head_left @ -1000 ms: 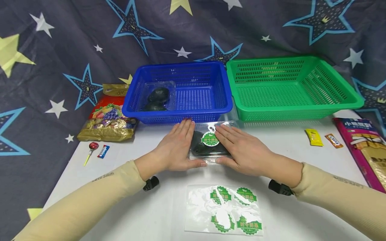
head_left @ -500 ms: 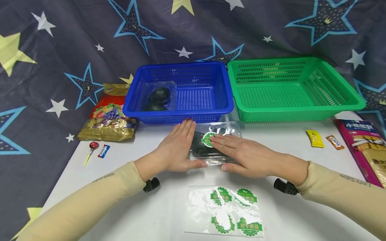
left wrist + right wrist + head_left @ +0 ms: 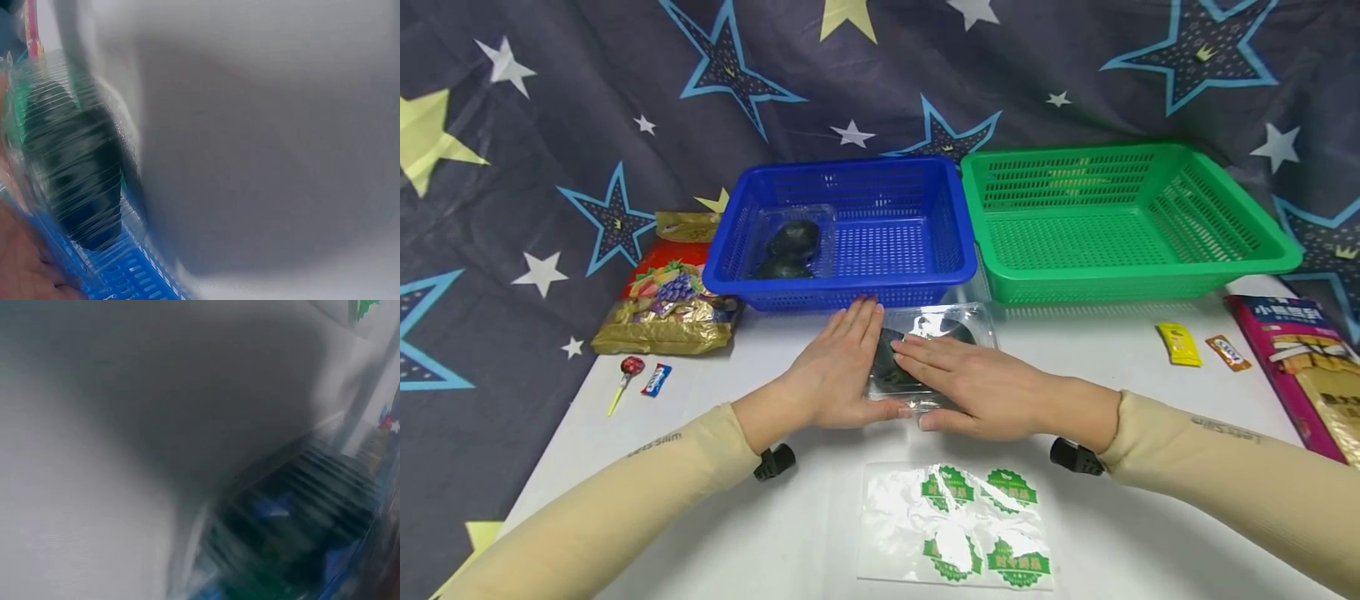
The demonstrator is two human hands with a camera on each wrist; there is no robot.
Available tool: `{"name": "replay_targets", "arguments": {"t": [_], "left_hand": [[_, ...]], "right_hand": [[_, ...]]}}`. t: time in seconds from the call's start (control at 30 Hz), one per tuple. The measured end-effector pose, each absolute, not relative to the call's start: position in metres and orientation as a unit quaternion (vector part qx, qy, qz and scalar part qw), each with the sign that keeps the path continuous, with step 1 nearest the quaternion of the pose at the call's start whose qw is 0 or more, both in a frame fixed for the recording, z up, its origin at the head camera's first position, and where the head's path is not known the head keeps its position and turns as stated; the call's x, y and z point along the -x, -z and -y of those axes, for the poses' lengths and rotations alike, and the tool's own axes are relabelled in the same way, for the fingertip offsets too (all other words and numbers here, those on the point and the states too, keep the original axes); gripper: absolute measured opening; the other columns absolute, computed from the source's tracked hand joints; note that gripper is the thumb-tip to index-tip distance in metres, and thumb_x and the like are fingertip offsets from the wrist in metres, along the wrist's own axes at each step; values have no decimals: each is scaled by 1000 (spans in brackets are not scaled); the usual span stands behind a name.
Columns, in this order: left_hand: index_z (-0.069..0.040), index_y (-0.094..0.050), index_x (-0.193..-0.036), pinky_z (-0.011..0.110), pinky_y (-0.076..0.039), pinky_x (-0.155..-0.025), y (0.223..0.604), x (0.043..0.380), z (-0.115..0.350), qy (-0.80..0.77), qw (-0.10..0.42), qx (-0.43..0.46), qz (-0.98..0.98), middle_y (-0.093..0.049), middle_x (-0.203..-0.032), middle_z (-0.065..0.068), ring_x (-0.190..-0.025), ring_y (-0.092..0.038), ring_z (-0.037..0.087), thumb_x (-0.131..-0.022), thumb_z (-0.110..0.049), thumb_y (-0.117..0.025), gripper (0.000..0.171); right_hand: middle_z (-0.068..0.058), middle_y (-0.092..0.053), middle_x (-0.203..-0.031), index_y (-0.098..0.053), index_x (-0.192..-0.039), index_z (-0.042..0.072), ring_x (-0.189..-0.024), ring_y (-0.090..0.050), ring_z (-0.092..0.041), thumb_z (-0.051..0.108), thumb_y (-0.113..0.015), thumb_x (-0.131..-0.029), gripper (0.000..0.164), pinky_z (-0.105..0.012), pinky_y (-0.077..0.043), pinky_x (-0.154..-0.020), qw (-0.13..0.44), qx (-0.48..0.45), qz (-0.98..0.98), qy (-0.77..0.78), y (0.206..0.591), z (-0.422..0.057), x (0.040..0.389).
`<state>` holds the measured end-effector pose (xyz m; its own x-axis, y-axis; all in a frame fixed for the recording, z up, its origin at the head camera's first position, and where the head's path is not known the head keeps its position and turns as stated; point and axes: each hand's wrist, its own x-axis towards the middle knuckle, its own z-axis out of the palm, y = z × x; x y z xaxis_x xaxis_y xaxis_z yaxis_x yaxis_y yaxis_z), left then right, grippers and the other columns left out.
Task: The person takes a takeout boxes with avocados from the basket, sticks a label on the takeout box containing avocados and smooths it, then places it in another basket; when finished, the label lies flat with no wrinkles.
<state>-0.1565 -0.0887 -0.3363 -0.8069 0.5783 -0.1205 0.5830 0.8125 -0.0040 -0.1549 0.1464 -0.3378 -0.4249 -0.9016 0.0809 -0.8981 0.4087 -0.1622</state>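
Observation:
A clear plastic clamshell box (image 3: 987,335) with dark green, avocado-like fruits (image 3: 887,360) inside lies on the white table. My left hand (image 3: 842,371) rests along its left side, fingers straight, thumb at the front edge. Across the lid lies my right hand (image 3: 981,383), its straight fingers pressing the top and covering the round green-and-white sticker. The left wrist view shows the ribbed box side with a dark fruit (image 3: 75,175) behind it; in the right wrist view the box (image 3: 300,500) is blurred. Nearer the front edge lies a sheet of green stickers (image 3: 891,529).
Behind the box stand a blue basket (image 3: 842,286) holding another fruit box (image 3: 820,218) and a green basket (image 3: 1138,273). A red-gold bag (image 3: 662,292), lollipop (image 3: 631,367) and blue candy (image 3: 657,380) lie left; yellow (image 3: 1180,344) and orange (image 3: 1228,352) candies and a magenta bag (image 3: 1292,358) right.
My right hand first slid back to the right, then moved left across the lid, and the sticker is now hidden beneath it. My left hand has stayed at the box's left side.

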Motion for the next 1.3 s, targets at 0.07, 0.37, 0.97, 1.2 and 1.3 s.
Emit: {"name": "replay_targets", "arguments": {"t": [0.07,0.37,0.97,1.2,1.3], "left_hand": [[6,-3,-150,45,-7,-116,337,157,89,20,59,-305,-950,-1,-156,24,-144,0,34,-75,-88,-28,123],[7,-4,-150,45,-7,-117,337,157,90,33,60,-310,-948,-2,-156,24,-144,-1,36,-78,-85,-32,120],[4,-2,-150,44,-6,-117,335,159,91,12,64,-305,-950,0,-157,22,-145,0,33,-74,-88,-31,123],[5,-3,-150,44,-6,-117,336,159,91,13,67,-309,-948,0,-157,22,-145,1,34,-74,-89,-24,122],[5,-3,-150,44,-7,-117,335,159,91,16,68,-309,-949,0,-157,23,-144,0,34,-77,-86,-28,119]], "right_hand": [[-10,-23,-156,-30,-148,1,-143,-20,-24,50,-38,-99,70,-40,-22,-115,17,522,-848,91,338,-141,153],[-14,-17,-157,-23,-149,-1,-145,-13,-25,56,-28,-99,76,-42,-17,-116,28,452,-887,87,337,-122,139],[-12,-29,-154,-32,-147,2,-142,-25,-25,48,-38,-100,66,-42,-23,-114,-3,521,-850,80,336,-146,158],[-12,-25,-155,-29,-148,2,-143,-21,-25,52,-35,-100,70,-42,-21,-115,15,498,-865,63,335,-131,158],[-13,-22,-156,-26,-149,0,-144,-18,-26,53,-31,-100,72,-41,-19,-116,22,473,-878,68,336,-123,154]]}}
